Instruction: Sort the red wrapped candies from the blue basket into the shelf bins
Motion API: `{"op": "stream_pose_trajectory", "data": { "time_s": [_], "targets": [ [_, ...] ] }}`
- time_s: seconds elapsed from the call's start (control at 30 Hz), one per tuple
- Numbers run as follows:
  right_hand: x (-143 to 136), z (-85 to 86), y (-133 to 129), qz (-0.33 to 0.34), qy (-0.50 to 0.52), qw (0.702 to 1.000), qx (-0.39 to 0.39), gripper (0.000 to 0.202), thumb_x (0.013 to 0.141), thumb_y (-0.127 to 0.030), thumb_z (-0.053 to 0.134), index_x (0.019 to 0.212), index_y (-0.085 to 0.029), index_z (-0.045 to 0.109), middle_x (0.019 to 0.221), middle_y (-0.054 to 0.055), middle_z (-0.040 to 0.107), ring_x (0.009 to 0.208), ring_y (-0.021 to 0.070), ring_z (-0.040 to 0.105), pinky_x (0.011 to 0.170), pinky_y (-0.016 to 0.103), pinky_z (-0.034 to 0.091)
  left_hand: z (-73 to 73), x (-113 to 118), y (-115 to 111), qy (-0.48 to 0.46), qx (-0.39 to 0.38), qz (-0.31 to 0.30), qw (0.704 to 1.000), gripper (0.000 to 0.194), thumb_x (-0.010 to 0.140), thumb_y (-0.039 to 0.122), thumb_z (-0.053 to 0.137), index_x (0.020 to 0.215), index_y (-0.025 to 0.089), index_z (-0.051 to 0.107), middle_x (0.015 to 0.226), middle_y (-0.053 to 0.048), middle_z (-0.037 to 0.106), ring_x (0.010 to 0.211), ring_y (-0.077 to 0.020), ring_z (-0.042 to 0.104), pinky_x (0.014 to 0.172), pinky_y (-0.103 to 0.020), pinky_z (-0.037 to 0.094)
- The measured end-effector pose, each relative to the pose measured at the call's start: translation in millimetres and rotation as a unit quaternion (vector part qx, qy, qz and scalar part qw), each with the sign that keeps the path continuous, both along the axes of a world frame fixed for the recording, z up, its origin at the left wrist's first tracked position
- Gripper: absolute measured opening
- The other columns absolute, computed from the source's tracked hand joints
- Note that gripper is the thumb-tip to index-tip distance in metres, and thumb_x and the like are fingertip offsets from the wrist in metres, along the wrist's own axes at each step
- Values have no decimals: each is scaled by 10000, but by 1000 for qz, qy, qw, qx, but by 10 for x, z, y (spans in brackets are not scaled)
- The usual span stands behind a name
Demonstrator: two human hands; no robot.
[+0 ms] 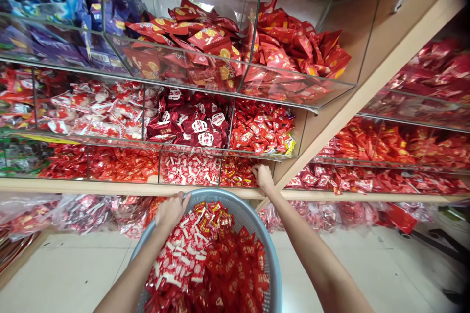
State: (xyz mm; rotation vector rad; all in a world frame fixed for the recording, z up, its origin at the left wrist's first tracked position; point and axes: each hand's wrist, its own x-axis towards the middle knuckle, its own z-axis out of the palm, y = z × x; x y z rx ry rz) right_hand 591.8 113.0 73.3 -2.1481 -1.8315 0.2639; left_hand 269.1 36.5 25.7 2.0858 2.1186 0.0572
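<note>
A blue-grey plastic basket (273,254) filled with wrapped candies is at the lower centre. My left hand (172,209) is closed on its far-left rim. Inside it, red-and-white candies (179,257) lie on the left, plain red packets (235,269) on the right, and small red-and-gold candies (215,215) near the far rim. My right hand (262,176) reaches to the right end of a bottom-shelf bin of red-and-gold candies (237,172). Its fingers are bent together at the bin; whatever they hold is too small to make out.
Clear bins of dark red packets (194,120) and small red candies (260,127) stand above. Orange-printed red bags (205,41) fill the upper shelf. A slanting wooden post (330,107) divides the shelves. Plastic bags of candy (82,212) lie beneath on the tiled floor (84,269).
</note>
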Motion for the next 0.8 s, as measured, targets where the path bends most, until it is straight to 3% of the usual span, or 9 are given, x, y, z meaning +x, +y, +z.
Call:
{"op": "stream_pose_trajectory", "data": {
  "time_s": [0.23,0.37,0.47,0.6,0.7,0.8],
  "targets": [
    [-69,190,-127,35,102,990,91,245,859,-236,484,880,-185,723,929,92,708,869,207,632,801,255,421,12,16,-8,2,-1,1,1000,620,909,554,116,1073,169,574,884,-136,697,798,-268,669,680,-357,479],
    [-248,114,-461,54,269,955,110,230,809,-364,569,805,-183,710,878,83,704,827,216,626,778,301,467,13,18,-7,12,2,3,1000,618,915,533,123,1079,144,574,879,-149,693,809,-277,666,682,-354,480],
    [-475,-134,-715,49,468,882,-3,305,715,-489,648,739,-186,678,726,43,676,671,188,613,603,283,484,6,10,0,15,1,0,1000,614,916,531,121,1081,147,570,895,-148,694,799,-276,668,675,-354,482],
    [-804,-450,-875,-29,601,778,-180,244,652,-388,736,665,-178,611,578,-21,601,493,114,548,448,216,423,-9,1,10,13,4,-5,1000,600,913,546,124,1073,175,567,876,-129,700,797,-274,671,681,-361,485],
    [-987,-530,-864,-75,619,747,-229,152,714,-262,696,660,-164,593,585,-24,599,475,82,537,424,179,412,-19,2,13,10,6,-3,1000,603,912,549,124,1063,170,569,878,-131,699,788,-267,672,676,-351,483],
    [-1105,-524,-809,-102,623,739,-236,118,779,-191,624,675,-155,583,586,-23,592,465,65,522,428,164,427,-19,7,12,11,8,-4,1000,606,913,543,113,1060,171,570,880,-130,699,785,-274,672,661,-353,484]
  ]
}}
